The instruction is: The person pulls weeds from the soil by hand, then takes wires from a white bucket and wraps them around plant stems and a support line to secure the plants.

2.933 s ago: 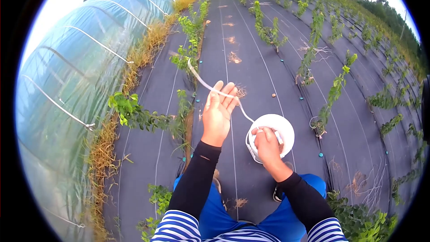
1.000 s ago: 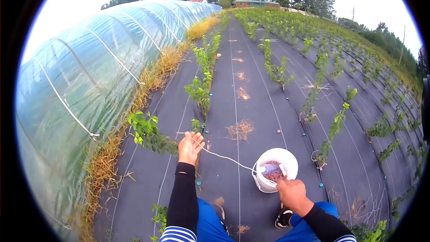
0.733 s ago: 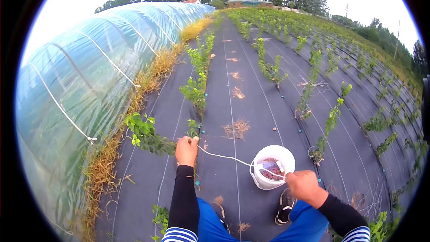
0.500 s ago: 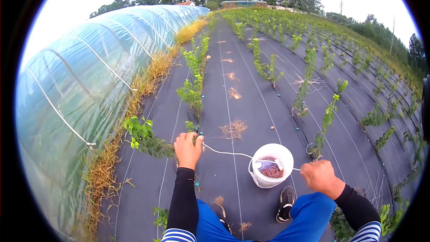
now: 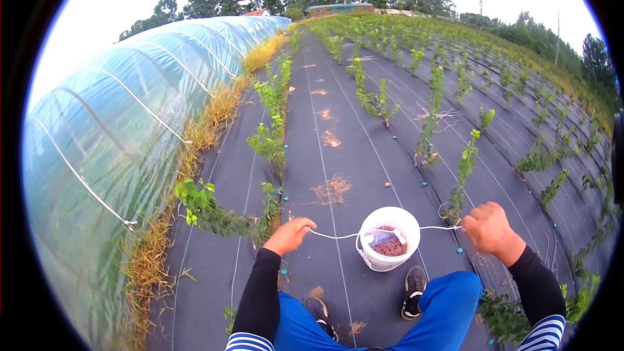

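white cord [image 5: 335, 238]: runs left to right between my hands, level with the bucket's rim; its stretch at the bucket mouth is hard to trace, white on white. my left hand [image 5: 289, 236] pinches one part between thumb and fingertips. my right hand [image 5: 492, 231] is curled shut on the other part; the cord inside the fist is hidden. white bucket [image 5: 383, 264]: upright on dark ground cover [image 5: 325, 285], holding reddish-brown loose material [image 5: 392, 247] and a bluish packet [image 5: 377, 238], any print too small to read.
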